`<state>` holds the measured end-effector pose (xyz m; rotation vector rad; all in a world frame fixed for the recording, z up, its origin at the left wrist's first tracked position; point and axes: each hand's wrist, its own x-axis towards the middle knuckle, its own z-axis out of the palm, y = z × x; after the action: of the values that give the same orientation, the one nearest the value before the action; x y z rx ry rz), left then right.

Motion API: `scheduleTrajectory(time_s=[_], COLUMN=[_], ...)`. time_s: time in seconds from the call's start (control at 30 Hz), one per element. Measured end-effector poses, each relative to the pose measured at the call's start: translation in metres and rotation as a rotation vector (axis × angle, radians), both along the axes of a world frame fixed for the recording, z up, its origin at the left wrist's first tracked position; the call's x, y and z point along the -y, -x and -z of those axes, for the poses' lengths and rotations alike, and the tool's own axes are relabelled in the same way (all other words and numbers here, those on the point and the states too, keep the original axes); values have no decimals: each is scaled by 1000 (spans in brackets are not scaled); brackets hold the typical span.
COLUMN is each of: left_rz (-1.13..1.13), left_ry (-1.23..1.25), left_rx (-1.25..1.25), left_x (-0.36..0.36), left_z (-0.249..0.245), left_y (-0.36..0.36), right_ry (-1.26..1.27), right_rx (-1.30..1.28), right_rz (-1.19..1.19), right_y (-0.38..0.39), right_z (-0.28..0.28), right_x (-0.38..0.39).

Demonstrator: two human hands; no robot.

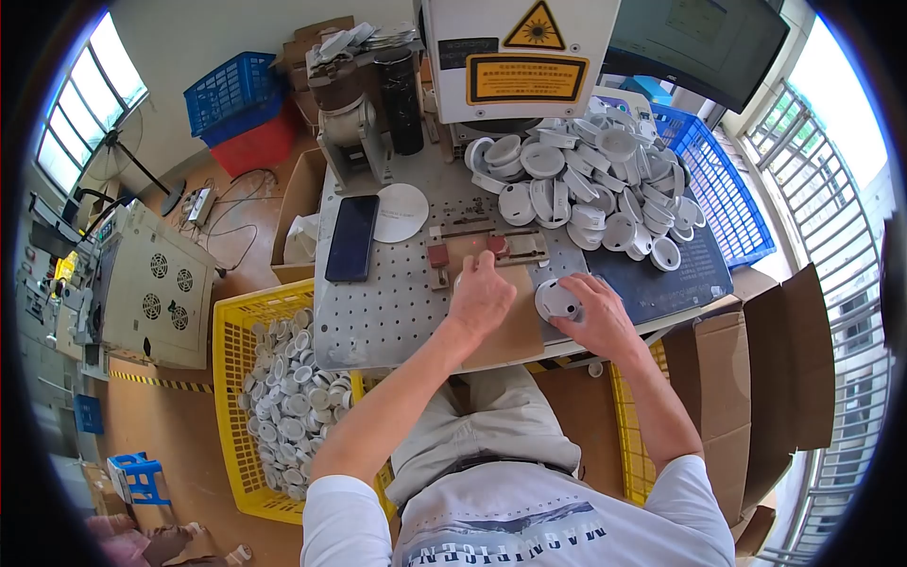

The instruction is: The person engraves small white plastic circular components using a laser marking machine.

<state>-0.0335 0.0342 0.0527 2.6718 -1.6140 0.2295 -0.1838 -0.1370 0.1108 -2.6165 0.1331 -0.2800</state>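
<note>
My left hand is at the small fixture with red blocks on the perforated metal table. Its fingers are bent and pressed together; a bit of white shows beside them, but what they hold is hidden. My right hand grips a round white plastic cap by its right edge, over the table's front part. Brown cardboard lies under and between my hands. Behind my right hand a big heap of similar white caps covers the back right of the table.
A marking machine head with laser warning labels overhangs the table's back. On the left lie a phone and a white disc. A yellow basket full of white caps stands at lower left, an open carton at right.
</note>
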Motion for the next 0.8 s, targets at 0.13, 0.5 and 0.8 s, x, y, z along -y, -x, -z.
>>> scheduleTrajectory(time_s=[0.13, 0.5, 0.8], left_rz=[-21, -416, -416], left_ry=[268, 501, 486], left_rx=[54, 1, 18], left_x=[-74, -163, -163], left_z=[15, 25, 24], left_y=[36, 15, 15], right_ry=[-84, -95, 57], right_rx=[-12, 136, 180], right_rz=[-55, -154, -75], right_y=[-11, -86, -97], right_z=[-1, 32, 33], right_x=[-24, -78, -89])
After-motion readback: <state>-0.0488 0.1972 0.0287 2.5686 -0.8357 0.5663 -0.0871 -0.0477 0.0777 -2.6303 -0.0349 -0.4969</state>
